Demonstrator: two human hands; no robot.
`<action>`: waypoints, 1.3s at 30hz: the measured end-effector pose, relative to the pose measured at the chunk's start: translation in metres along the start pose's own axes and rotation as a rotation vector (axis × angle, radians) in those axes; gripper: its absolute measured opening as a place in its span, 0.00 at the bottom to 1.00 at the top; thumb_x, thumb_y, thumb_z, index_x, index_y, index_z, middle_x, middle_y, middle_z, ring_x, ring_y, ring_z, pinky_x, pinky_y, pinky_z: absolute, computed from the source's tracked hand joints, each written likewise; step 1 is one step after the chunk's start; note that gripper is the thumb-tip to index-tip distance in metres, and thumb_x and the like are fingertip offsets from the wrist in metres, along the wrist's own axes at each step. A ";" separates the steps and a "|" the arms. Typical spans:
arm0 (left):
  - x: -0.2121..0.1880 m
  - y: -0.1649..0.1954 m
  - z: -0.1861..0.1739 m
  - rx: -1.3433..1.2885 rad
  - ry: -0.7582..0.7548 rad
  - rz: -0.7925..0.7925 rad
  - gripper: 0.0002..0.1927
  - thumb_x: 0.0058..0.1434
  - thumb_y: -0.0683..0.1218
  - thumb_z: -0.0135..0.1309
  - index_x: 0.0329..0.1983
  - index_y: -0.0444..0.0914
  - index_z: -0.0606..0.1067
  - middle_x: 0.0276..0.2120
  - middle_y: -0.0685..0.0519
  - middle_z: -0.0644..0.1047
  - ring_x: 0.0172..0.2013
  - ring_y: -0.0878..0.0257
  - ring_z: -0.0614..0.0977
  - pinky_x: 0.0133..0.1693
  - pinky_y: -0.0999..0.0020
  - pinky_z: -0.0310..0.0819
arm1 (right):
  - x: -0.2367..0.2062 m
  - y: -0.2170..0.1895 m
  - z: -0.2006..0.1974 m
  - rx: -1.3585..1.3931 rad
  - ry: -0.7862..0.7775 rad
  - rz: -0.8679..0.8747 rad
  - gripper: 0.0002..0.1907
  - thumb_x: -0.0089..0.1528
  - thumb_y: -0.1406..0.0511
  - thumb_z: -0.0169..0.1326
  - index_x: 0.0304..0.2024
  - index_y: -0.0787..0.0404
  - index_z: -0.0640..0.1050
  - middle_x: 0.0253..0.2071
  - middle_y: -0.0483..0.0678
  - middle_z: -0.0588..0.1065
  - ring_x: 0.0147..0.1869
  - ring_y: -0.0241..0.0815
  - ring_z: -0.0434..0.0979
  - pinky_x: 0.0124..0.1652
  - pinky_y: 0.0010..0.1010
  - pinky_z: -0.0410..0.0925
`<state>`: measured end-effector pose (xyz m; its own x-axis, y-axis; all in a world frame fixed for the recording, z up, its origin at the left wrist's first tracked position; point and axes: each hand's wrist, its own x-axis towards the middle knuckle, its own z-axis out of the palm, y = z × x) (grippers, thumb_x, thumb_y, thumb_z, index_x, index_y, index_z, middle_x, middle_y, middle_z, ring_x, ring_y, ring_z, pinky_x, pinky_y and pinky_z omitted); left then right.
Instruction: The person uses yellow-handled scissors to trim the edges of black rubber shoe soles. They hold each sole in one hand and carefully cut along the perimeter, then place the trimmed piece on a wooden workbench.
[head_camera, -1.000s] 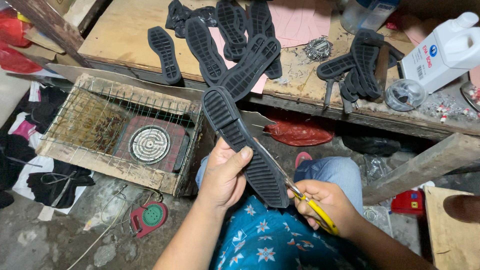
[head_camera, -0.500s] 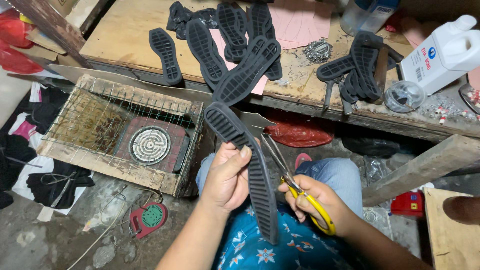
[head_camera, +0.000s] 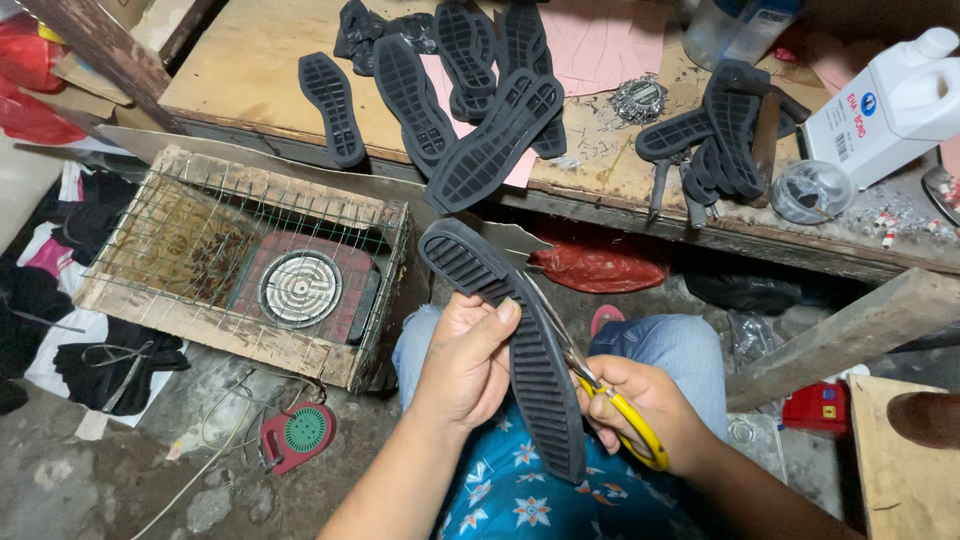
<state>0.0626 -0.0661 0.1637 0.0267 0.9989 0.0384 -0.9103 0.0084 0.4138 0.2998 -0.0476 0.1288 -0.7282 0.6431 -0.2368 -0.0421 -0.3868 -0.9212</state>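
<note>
on the left i see a wooden crate with a wire grid over a round heating coil, sitting on the floor below the bench. at centre my left hand has its fingers clenched around the black rubber sole, tread side up, held over my lap. on the right my right hand grips the yellow-handled scissors against the sole's edge, blades seemingly partly hidden; more soles lie on the bench beyond.
</note>
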 end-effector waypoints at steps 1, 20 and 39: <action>0.000 0.000 0.000 0.000 0.006 0.000 0.11 0.70 0.37 0.54 0.54 0.36 0.72 0.47 0.48 0.79 0.46 0.58 0.82 0.50 0.59 0.79 | 0.000 0.000 0.000 -0.001 0.009 0.005 0.21 0.64 0.58 0.57 0.51 0.70 0.76 0.34 0.44 0.73 0.29 0.31 0.69 0.27 0.22 0.65; 0.001 -0.003 -0.001 -0.031 -0.003 -0.038 0.13 0.69 0.38 0.54 0.56 0.35 0.71 0.50 0.47 0.78 0.49 0.58 0.82 0.54 0.60 0.77 | -0.002 0.000 0.005 0.062 -0.062 -0.085 0.23 0.66 0.55 0.56 0.54 0.67 0.73 0.36 0.41 0.72 0.37 0.31 0.70 0.38 0.23 0.66; 0.002 0.008 0.003 -0.095 0.005 0.023 0.17 0.68 0.41 0.54 0.59 0.38 0.68 0.46 0.48 0.77 0.47 0.57 0.82 0.52 0.57 0.79 | -0.006 0.013 -0.010 -0.069 0.061 0.148 0.21 0.63 0.59 0.59 0.50 0.69 0.74 0.29 0.43 0.73 0.26 0.31 0.71 0.27 0.24 0.67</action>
<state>0.0565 -0.0642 0.1702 0.0035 0.9991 0.0426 -0.9457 -0.0105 0.3250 0.3108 -0.0501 0.1151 -0.6798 0.6223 -0.3880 0.1110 -0.4357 -0.8932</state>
